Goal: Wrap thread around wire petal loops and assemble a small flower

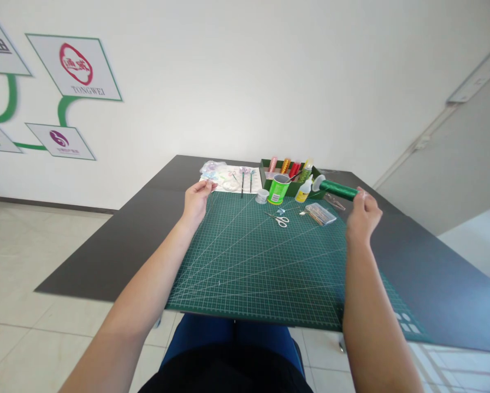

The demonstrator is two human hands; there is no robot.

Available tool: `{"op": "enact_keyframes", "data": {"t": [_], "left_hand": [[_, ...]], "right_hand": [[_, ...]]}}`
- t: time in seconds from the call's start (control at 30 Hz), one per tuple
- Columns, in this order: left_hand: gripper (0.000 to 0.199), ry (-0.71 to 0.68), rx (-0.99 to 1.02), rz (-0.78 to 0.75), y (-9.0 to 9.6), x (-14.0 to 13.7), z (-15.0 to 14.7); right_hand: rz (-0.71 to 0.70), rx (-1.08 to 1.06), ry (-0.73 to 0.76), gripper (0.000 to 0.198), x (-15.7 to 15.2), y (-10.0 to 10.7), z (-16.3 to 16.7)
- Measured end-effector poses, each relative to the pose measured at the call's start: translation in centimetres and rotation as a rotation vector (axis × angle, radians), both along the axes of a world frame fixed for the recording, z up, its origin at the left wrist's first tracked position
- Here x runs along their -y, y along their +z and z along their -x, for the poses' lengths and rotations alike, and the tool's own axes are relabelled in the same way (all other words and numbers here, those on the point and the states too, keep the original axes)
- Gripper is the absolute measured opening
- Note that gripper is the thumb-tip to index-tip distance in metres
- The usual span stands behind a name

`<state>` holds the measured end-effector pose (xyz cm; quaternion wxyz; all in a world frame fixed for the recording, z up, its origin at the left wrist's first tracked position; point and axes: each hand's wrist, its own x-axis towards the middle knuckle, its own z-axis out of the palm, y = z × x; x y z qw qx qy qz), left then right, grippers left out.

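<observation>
My right hand (362, 214) grips one end of a spool of shiny green thread (338, 189), raised above the right side of the green cutting mat (261, 267). The spool lies nearly level, its pale flanged end toward the glue bottle (303, 190). On the left, my left hand (196, 203) is closed in a pinch near the white sheet (227, 185). Whatever its fingertips hold is too small to make out. Between the hands, white-handled scissors (282, 220) rest on the mat with blades pointing left.
A dark green box (265, 176) with several coloured rolls stands at the back. Before it are a green can (278, 190), a clear round container (261, 196) and a clear case of sticks (321, 214). Brushes (242, 183) lie on the sheet. The dark table (117, 256) extends past the mat.
</observation>
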<state>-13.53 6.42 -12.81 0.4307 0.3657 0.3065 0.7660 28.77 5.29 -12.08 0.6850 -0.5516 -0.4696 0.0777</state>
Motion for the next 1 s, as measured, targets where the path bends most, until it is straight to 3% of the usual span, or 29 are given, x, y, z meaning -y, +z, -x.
{"op": "enact_keyframes", "data": {"t": [0.1, 0.33, 0.73, 1.0], "left_hand": [[0.021, 0.015, -0.002, -0.014, 0.1, 0.0, 0.1], [0.02, 0.04, -0.018, -0.023, 0.2, 0.1, 0.0], [0.021, -0.026, -0.027, -0.001, 0.1, 0.3, -0.7], [0.022, -0.138, -0.084, 0.018, 0.3, 1.0, -1.2]], "right_hand": [[0.0, 0.123, -0.141, 0.026, 0.8, 0.3, -0.6], [0.143, 0.433, -0.402, 0.025, 1.3, 0.3, -1.2], [0.283, 0.528, -0.532, 0.021, 1.4, -0.3, -1.0], [0.236, 0.504, -0.501, 0.024, 1.6, 0.0, -0.4]]}}
